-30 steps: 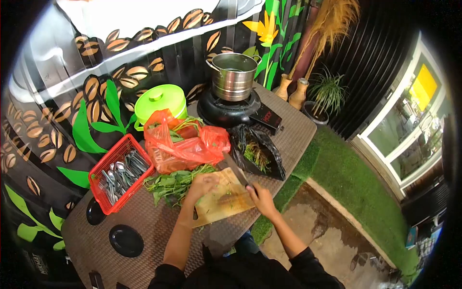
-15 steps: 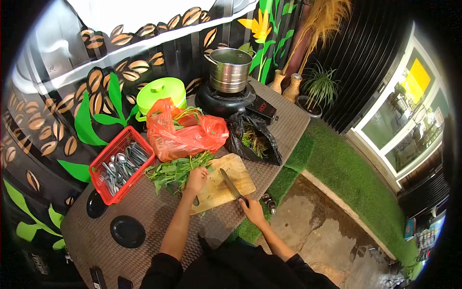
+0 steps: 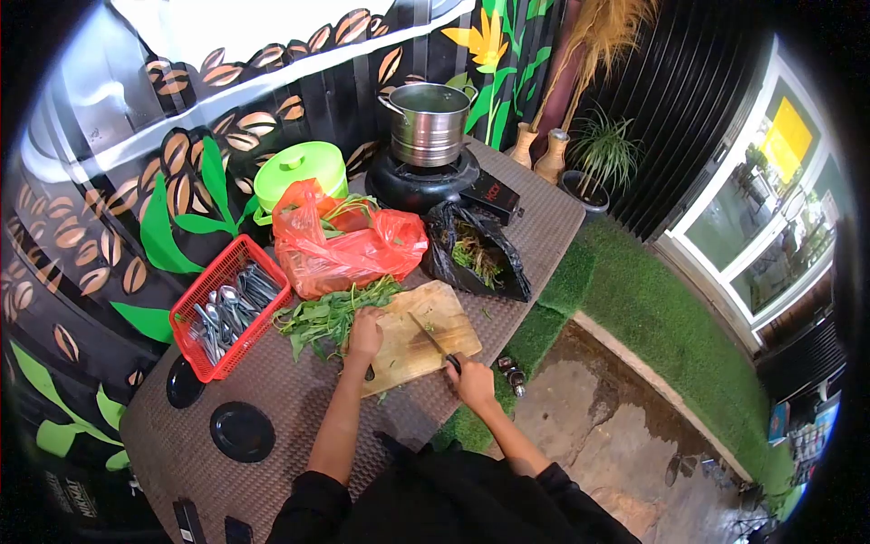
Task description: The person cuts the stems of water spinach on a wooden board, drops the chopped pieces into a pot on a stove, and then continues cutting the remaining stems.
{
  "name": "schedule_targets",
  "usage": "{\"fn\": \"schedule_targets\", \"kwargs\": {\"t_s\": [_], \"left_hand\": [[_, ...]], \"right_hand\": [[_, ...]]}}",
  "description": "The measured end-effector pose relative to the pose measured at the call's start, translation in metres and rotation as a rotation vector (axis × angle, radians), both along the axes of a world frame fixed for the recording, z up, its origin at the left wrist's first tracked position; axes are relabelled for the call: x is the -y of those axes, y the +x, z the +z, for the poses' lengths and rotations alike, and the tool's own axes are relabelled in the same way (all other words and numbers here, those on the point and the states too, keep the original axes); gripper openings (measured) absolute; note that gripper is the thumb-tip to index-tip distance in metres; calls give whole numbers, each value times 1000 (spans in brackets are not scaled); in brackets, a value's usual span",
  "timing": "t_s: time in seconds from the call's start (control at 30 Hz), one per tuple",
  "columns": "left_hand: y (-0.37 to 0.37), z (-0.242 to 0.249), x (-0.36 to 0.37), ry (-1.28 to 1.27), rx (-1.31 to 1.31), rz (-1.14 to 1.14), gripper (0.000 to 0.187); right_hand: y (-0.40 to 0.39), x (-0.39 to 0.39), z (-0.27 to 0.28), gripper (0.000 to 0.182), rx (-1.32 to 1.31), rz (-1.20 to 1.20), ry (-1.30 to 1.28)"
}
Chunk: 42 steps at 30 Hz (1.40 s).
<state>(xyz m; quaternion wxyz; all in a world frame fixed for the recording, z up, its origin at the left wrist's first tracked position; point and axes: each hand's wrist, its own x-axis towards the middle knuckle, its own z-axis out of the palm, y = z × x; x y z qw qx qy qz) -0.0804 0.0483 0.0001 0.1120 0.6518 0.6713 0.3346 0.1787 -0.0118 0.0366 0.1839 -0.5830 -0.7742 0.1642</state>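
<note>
My right hand is closed round the black handle of a knife, whose blade lies over the wooden cutting board. Beside the board's left edge, my left hand rests at the leafy greens; its fingers are curled, and whether they grip any stems is hard to see. A few green scraps lie on the board. Behind the greens is a red plastic bag with stems inside, and to its right an open black plastic bag holds more plant pieces.
A red basket of cutlery and black plates are on the left of the woven table. At the back stand a lidded green container and a steel pot on a black stove.
My left hand has lowered onto the greens at the board's edge. My right hand and the knife have shifted slightly, with the blade turned to a flatter angle.
</note>
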Motion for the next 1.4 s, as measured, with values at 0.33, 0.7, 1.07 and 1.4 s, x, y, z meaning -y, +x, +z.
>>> {"fn": "schedule_targets", "kwargs": {"t_s": [0.33, 0.7, 1.07, 1.4], "left_hand": [[22, -9, 11, 27, 368, 43, 22], [29, -27, 33, -316, 360, -5, 19], [53, -2, -3, 82, 200, -14, 17], [44, -18, -23, -50, 251, -210, 19]], "right_hand": [[13, 13, -5, 32, -68, 125, -93], [27, -18, -11, 31, -411, -154, -31], [-17, 20, -89, 22, -597, -280, 13], [-34, 7, -28, 23, -747, -290, -343]]}}
